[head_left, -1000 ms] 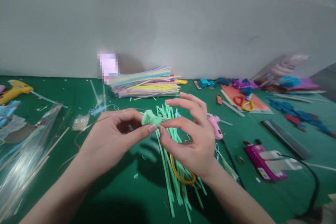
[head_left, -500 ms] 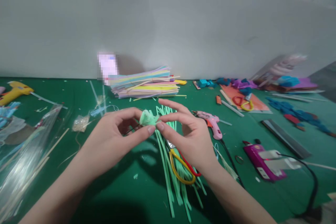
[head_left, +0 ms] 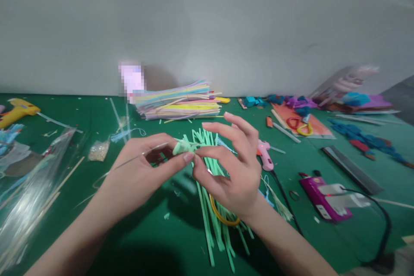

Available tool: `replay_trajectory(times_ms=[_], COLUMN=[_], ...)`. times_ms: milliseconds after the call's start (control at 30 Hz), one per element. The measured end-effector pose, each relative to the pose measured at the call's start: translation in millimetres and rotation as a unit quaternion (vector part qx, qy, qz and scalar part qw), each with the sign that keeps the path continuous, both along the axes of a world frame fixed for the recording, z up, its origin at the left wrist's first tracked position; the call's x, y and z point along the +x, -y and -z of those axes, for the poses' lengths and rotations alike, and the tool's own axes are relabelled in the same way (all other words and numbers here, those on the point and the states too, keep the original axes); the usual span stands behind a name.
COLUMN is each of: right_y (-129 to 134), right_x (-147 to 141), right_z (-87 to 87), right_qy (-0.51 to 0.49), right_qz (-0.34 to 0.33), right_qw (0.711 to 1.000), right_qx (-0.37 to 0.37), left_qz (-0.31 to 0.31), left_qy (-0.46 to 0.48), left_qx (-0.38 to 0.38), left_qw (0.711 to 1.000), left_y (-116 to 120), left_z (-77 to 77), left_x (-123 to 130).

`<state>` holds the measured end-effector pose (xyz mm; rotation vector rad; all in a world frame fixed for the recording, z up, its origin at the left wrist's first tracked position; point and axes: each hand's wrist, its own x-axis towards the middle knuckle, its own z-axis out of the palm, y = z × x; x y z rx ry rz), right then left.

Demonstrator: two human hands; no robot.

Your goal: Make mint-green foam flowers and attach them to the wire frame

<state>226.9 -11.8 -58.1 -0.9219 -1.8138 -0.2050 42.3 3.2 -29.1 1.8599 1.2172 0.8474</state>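
Observation:
My left hand (head_left: 145,164) is closed, pinching a small mint-green folded piece (head_left: 181,147) between thumb and fingers. A thin stem or wire (head_left: 139,158) runs from the piece back across that hand. At the piece's right end, the thumb and index fingertip of my right hand (head_left: 231,168) close on its edge, while the other fingers stay raised. Below and behind my right hand lies a bundle of mint-green strips (head_left: 207,224). Scissors with a yellow handle (head_left: 226,221) rest on the strips, partly hidden by my right hand.
Pastel strips (head_left: 181,101) lie in a stack by the wall. A pink glue gun (head_left: 265,155) and a purple power strip (head_left: 323,198) with a cable are on the right. A yellow glue gun (head_left: 19,112) and a clear plastic bag (head_left: 42,198) are on the left.
My right hand has turned, its fingers lifting higher and covering more of the scissors. The green piece has tilted and looks flatter. The thin stem now shows across my left hand.

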Motion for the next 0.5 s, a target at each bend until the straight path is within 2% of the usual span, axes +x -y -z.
replay_trajectory(times_ms=[100, 200, 267, 367, 500], right_y=[-2, -7, -10, -13, -12], right_x=[5, 14, 20, 23, 21], right_z=[-2.8, -5.3, -5.6, -5.1, -4.7], right_qy=[-0.099, -0.187, -0.187, -0.166, -0.140], right_qz=[-0.068, -0.170, -0.239, -0.288, -0.276], right_qw=[0.987, 0.935, 0.905, 0.891, 0.913], right_qx=[-0.106, -0.248, -0.297, -0.308, -0.268], left_qz=[0.016, 0.027, 0.048, 0.090, 0.106], left_qy=[-0.002, 0.000, 0.011, 0.028, 0.040], left_qx=[-0.021, -0.019, -0.020, -0.044, -0.053], left_qw=[1.000, 0.999, 0.999, 0.995, 0.992], left_y=[0, 1, 1, 0, 0], left_z=[-3.3, -5.1, -5.3, -5.2, -4.6], left_x=[-1, -3, -4, -6, -8])
